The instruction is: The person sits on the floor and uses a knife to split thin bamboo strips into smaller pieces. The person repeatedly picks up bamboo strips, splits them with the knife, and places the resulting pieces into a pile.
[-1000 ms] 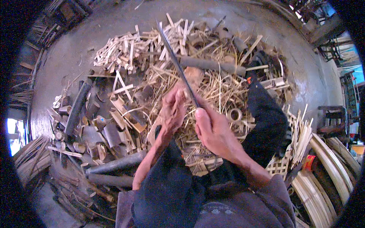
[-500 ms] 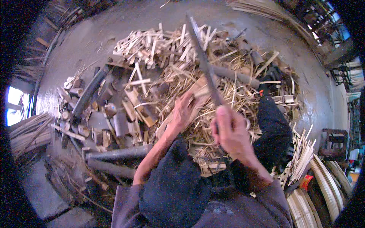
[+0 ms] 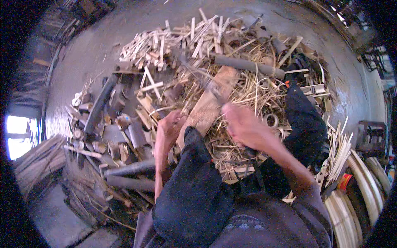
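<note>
My right hand (image 3: pixel 244 126) is closed round the handle of a long-bladed knife (image 3: pixel 213 87). Its blade is smeared by motion and reaches up and left across a wooden board (image 3: pixel 205 110). The board slopes away from me between my knees. Beside its near left edge is my left hand (image 3: pixel 168 126), with the fingers curled in; whatever they may hold is too small or hidden to make out. Short pale split strips (image 3: pixel 155 41) lie heaped beyond the board.
Thin shavings (image 3: pixel 252 95) cover the ground right of the board. Dark bamboo lengths (image 3: pixel 101 103) and cut sections lie to the left. A bamboo tube (image 3: pixel 248 65) lies across the far end. Long split strips (image 3: pixel 337 149) stand at the right, past my knee.
The knife has swung down and left from its raised position. My left hand has drawn back toward me and left, off the board's middle, which now shows bare.
</note>
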A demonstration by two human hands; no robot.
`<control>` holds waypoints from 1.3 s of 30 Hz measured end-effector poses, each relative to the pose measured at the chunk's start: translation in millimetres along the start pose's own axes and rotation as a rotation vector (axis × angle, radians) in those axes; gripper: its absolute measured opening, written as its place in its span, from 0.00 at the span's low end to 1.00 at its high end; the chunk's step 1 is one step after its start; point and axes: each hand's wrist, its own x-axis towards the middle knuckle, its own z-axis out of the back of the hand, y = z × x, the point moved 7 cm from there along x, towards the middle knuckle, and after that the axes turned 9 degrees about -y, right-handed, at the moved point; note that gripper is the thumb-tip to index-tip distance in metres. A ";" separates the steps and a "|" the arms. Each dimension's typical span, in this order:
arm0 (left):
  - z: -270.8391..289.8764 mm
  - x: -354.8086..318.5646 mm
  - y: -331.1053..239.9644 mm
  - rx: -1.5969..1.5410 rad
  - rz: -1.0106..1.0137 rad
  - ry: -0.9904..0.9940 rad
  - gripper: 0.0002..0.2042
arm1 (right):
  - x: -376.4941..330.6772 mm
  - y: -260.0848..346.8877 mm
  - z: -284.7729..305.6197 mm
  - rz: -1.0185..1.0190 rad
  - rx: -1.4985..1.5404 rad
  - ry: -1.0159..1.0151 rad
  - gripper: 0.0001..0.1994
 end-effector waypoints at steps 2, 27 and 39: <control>25.0 3.5 -24.6 -0.026 -0.012 -0.155 0.19 | 3.6 -29.3 -9.7 -0.074 0.190 0.007 0.23; -90.3 80.1 -238.1 0.280 -0.839 0.011 0.10 | 75.4 -52.5 83.7 0.286 -0.058 -0.029 0.15; -130.0 84.9 -250.0 0.131 -1.159 0.037 0.11 | 73.8 -90.9 97.3 0.317 -0.101 -0.231 0.12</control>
